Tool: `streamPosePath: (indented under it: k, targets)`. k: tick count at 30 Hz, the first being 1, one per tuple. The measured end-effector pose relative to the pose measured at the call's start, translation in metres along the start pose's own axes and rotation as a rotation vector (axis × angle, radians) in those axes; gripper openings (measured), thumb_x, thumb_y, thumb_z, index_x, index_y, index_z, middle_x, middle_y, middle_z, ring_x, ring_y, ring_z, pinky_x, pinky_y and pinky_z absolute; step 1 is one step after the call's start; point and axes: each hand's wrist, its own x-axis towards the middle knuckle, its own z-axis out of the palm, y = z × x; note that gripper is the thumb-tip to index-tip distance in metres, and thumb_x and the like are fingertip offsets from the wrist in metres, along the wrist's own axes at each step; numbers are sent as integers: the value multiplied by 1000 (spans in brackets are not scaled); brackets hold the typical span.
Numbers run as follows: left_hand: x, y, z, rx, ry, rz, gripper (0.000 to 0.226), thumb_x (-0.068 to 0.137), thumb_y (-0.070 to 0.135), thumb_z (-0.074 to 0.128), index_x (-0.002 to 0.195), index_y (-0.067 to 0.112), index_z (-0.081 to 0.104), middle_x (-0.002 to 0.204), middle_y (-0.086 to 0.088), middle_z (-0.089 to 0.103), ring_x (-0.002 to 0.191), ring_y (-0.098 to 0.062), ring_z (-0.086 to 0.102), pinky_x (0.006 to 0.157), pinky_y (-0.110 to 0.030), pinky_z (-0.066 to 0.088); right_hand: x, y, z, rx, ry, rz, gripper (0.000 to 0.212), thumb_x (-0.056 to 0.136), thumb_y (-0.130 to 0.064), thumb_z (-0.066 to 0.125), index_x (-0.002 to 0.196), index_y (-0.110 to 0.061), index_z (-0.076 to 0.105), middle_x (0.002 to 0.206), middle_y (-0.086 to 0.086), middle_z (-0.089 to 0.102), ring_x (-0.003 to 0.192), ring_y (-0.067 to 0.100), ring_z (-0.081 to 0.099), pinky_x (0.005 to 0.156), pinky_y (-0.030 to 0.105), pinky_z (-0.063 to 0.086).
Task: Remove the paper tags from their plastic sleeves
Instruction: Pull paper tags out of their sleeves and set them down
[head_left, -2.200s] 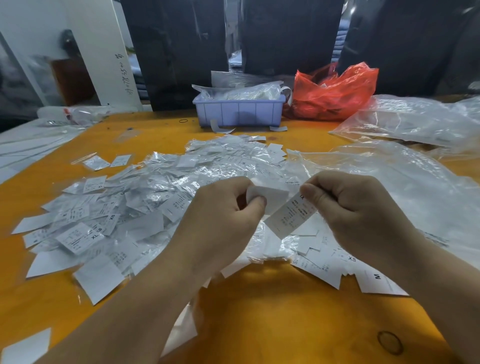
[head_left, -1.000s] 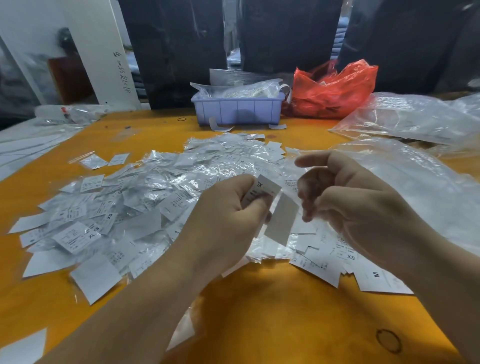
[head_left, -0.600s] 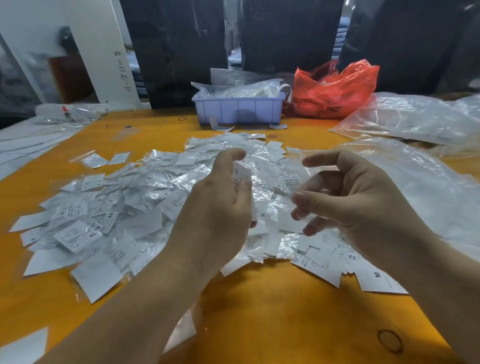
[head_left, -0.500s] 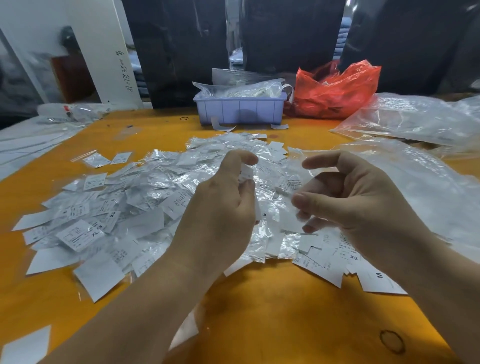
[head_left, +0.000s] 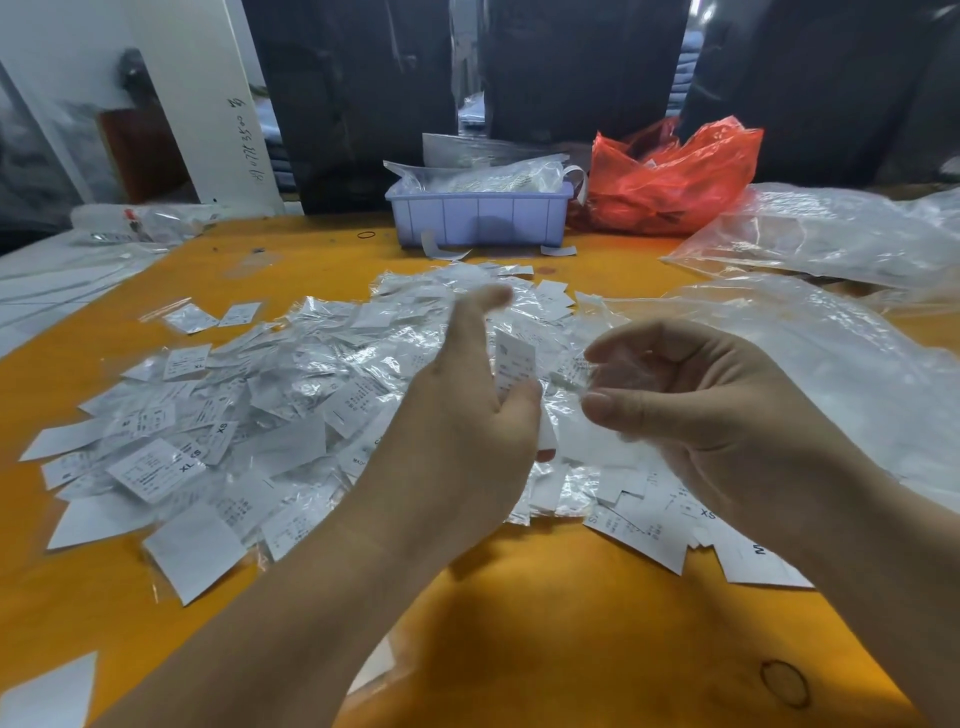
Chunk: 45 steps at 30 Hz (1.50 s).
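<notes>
orange table (head_left: 571, 623), left hand (head_left: 457, 441) thumb raised off paper tag (head_left: 513, 358), right hand (head_left: 717, 415) unchanged

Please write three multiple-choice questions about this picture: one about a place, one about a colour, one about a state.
1. Where is the lilac tray?
A. at the table's far edge, left of the red bag
B. under the left hand
C. on the floor

2. What colour is the tabletop?
A. green
B. orange
C. grey

3. What does the left hand hold?
A. scissors
B. nothing
C. a paper tag

Key: 1 A, the tray stands beside the red bag. 2 B, bare orange surface shows in front. 3 C, a paper tag stands above its curled fingers.
</notes>
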Motion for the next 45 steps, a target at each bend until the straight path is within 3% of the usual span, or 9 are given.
streamPosePath:
  k: [4, 6, 12, 19, 28, 32, 36, 40, 45]
  targets:
    - [1, -2, 2, -16, -176, -14, 28, 98, 14, 48, 93, 40, 57, 61, 9, 66, 43, -8, 47, 42, -25, 38, 1, 2, 1, 61, 13, 22, 38, 48, -15, 82, 85, -17, 75, 69, 10, 68, 54, 16, 58, 49, 24, 47]
    - [3, -2, 2, -53, -198, 2, 27, 97, 13, 49, 91, 36, 61, 60, 9, 64, 48, -14, 47, 45, -28, 37, 1, 2, 2, 63, 34, 5, 38, 47, -17, 83, 84, -16, 76, 69, 11, 69, 52, 17, 57, 47, 25, 46]
    - [3, -3, 1, -144, -265, 20, 8, 96, 29, 60, 90, 25, 65, 55, 20, 61, 49, 7, 54, 45, -4, 35, -1, 2, 3, 0, 80, -40, 46, 50, -20, 80, 92, -5, 68, 72, 14, 68, 57, 21, 59, 49, 26, 49]
    - [5, -5, 1, -267, -288, 22, 14, 83, 36, 63, 91, 26, 69, 68, 10, 69, 55, 0, 58, 49, -10, 41, -1, 4, 1, -75, 103, 1, 49, 51, -28, 78, 90, -1, 66, 69, 7, 64, 58, 16, 60, 54, 24, 51]
    - [7, -5, -6, -132, -184, 21, 11, 79, 30, 56, 76, 25, 64, 63, 6, 65, 53, -2, 56, 50, -14, 42, 2, -5, -17, -257, -199, 246, 26, 71, -22, 72, 85, 0, 71, 72, 8, 64, 62, 13, 56, 56, 23, 47]
    - [3, -2, -2, -18, -176, 57, 11, 78, 31, 51, 80, 30, 62, 68, 9, 66, 59, -10, 57, 54, -29, 47, 0, -6, -14, -302, -285, 286, 20, 72, -20, 72, 80, -2, 71, 65, 6, 58, 57, 12, 49, 54, 24, 41]
    - [2, -3, -3, -56, -108, 44, 20, 92, 23, 49, 100, 41, 54, 63, 7, 62, 50, 1, 52, 43, -12, 36, 2, -5, -15, -197, -178, 219, 20, 65, -23, 75, 72, -6, 69, 56, 4, 49, 51, 13, 43, 50, 24, 38]
    - [2, -4, -1, -87, -111, 3, 42, 98, 24, 55, 127, 46, 35, 69, 5, 64, 52, 1, 57, 45, -12, 40, 4, -4, -18, -20, -49, 185, 19, 58, -24, 79, 67, -10, 68, 56, 5, 45, 50, 13, 40, 46, 23, 38]
    - [4, -3, -1, -68, -130, 31, 9, 97, 19, 57, 100, 24, 64, 60, 12, 63, 43, 2, 51, 44, -7, 34, 6, -2, -16, 98, 38, 172, 16, 59, -23, 78, 64, -13, 67, 58, 5, 44, 48, 12, 40, 44, 22, 37]
